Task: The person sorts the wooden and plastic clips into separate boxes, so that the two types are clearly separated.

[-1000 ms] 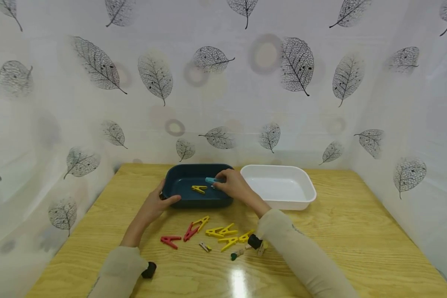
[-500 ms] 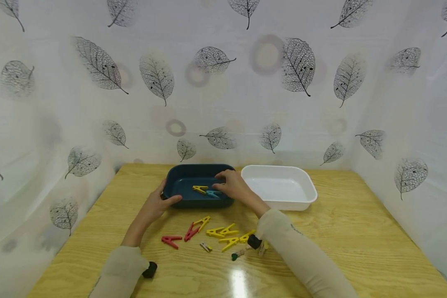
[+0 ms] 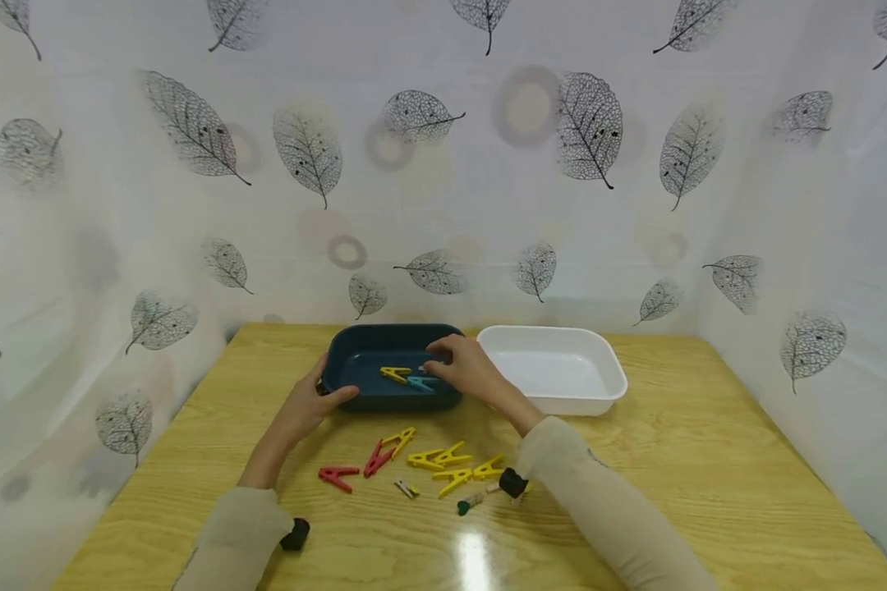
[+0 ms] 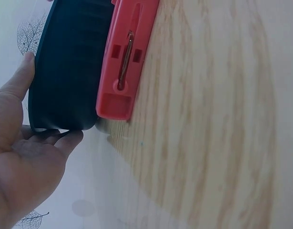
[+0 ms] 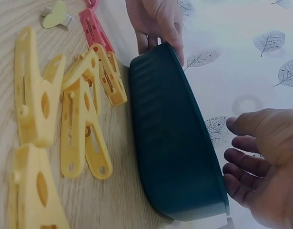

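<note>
My left hand (image 3: 305,410) grips the left end of the dark blue tray (image 3: 384,404), thumb over the rim and fingers against its outer wall. Inside the tray lie a yellow clothespin (image 3: 395,375) and a light blue clothespin (image 3: 421,383), side by side. Over the tray's right end hovers my right hand (image 3: 464,368), fingers loosely bent and thumb apart from them. Nothing shows between its fingers in the right wrist view. A small pale spot by its fingertips in the head view is too small to make out.
In front of the tray lie several yellow clothespins (image 3: 454,482), red clothespins (image 3: 337,478) and small wooden clips (image 3: 406,488), one with a green heart (image 3: 463,508). A white tray (image 3: 547,405) stands right of the dark one. A leaf-patterned curtain (image 3: 443,205) surrounds the table.
My right hand has let go of the light blue clothespin, which now lies beside the yellow one in the tray. The left hand stays on the tray.
</note>
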Tool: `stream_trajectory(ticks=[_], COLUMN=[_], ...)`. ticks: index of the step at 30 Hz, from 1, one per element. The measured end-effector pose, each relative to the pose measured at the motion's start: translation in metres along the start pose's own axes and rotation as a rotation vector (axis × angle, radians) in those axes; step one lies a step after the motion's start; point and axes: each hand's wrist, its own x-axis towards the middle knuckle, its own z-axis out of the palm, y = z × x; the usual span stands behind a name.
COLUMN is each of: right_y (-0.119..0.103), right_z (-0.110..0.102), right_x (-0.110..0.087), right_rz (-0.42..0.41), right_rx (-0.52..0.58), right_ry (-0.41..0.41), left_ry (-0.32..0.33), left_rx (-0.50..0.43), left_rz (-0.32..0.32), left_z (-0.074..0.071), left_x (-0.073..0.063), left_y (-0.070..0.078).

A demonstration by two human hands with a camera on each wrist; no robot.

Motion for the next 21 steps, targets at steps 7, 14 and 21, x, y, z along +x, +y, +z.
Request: stream_trajectory(ticks=[7, 14, 21], right_y=[-0.003, -0.007, -0.007], right_z=[-0.008, -0.017, -0.026], right_x=[-0.009, -0.02, -0.032], right_rz=[-0.036, -0.05, -0.051], right_rx=[0.027, 0.062, 0.078], right_ry=[0.017, 0.036, 0.056], left_ry=[0.002, 0.003, 0.004], left_rx=[-0.005, -0.012, -0.015], left_rz=[-0.008, 0.001, 0.002], left_z=[0.0, 0.0, 0.0], left_x=[0.0, 0.0, 0.0], left_y=[0.0, -0.001, 0.001])
